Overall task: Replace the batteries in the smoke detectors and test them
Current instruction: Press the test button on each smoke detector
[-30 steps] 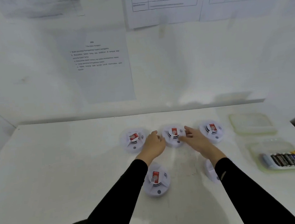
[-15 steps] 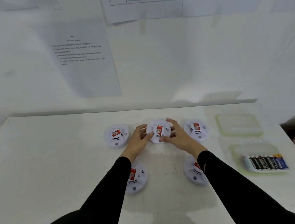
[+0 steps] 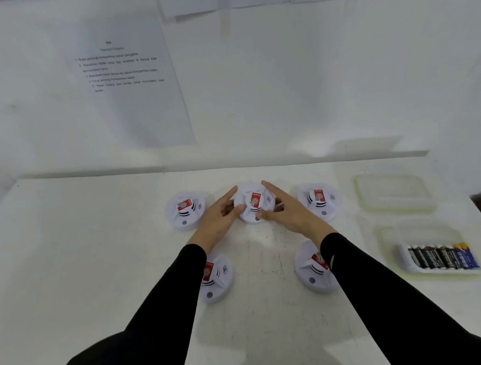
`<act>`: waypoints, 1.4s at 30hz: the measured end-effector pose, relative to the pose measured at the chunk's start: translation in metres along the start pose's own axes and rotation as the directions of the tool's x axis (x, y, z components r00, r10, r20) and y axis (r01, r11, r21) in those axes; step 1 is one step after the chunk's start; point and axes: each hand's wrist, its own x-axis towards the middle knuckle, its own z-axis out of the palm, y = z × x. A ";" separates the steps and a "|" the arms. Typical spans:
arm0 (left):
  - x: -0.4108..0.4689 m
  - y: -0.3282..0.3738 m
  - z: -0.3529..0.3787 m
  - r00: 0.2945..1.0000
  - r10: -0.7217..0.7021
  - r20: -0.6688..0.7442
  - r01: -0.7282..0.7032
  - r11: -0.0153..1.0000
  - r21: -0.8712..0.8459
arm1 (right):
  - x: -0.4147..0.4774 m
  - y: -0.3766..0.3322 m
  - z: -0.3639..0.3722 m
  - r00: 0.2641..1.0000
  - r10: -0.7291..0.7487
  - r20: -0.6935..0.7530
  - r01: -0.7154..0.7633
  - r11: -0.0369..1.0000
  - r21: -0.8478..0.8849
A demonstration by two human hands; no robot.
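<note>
**Fingers laid round the middle detector, lift not started**

Fingers (image 3: 230, 194) of both hands are fairly straight and spread. They lie along the rim of the middle detector (image 3: 254, 204), not clamped that I can see. Left hand (image 3: 219, 216) is on its left flank, right hand (image 3: 288, 211) on its right. Both thumbs touch the near edge.

Detector sits on the table (image 3: 95, 267), centre of the back row of three, dome up. Two more sit nearer me, partly under my sleeves.

Step, as I read it: picking the first unit to open. No battery work done yet, and the batteries (image 3: 440, 256) lie untouched in the tray (image 3: 421, 233), well off to the right.

Orientation: the body is round, so it has no real long axis. I use the red label (image 3: 255, 200) instead; its long side runs away from me toward the wall, nearly square to the table edge. The small button (image 3: 257, 218) sits at the near rim.

Next move, my guess: close both hands on the rim, lift and flip. The battery door isn't visible on top, so it's probably underneath. Neighbours are close on both sides, so go straight up first.
</note>
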 end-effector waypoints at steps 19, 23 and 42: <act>0.006 -0.001 -0.003 0.999 0.043 0.027 -0.043 0.999 -0.003 | 0.004 0.000 0.000 1.000 -0.027 -0.010 0.027 1.000 -0.005; 0.008 -0.003 -0.004 0.999 0.037 0.026 -0.038 0.999 0.004 | 0.006 0.000 0.000 1.000 -0.024 -0.014 0.023 1.000 -0.018; 0.002 0.003 -0.003 0.998 0.052 0.020 -0.052 0.998 -0.037 | -0.002 0.005 -0.007 0.999 -0.008 -0.035 0.011 0.997 0.080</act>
